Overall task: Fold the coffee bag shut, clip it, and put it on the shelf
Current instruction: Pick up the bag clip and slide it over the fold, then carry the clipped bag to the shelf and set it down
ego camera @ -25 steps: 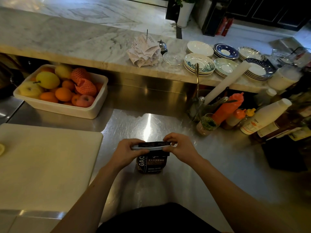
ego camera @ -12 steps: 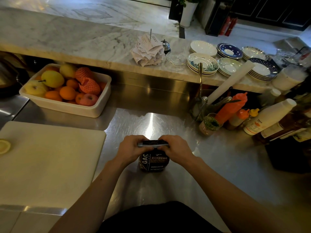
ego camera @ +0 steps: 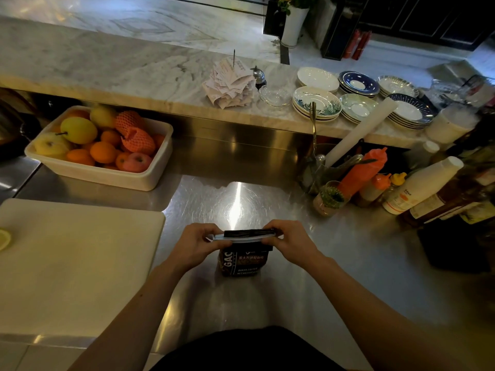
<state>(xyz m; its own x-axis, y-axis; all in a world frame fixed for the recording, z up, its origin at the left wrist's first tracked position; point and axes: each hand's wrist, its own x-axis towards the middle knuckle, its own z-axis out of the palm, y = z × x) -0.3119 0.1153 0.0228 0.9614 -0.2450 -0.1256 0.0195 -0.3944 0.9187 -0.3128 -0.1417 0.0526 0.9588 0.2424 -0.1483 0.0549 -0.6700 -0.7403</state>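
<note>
Both hands, left (ego camera: pixel 199 243) and right (ego camera: pixel 288 243), pinch the folded top of the bag (ego camera: pixel 242 259) upright on the bench (ego camera: pixel 308 290). It looks light, crinkly; best held at the fold's ends.

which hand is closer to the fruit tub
Left. The left hand pinches the near-left end of the coffee bag top, on the side toward the fruit tub. The right hand holds the bag's other end, farther from the tub.

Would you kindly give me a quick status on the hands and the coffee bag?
Left hand and right hand pinch opposite ends of the folded top. Coffee bag upright on steel counter. No clip seen. Nothing in the way.
</note>
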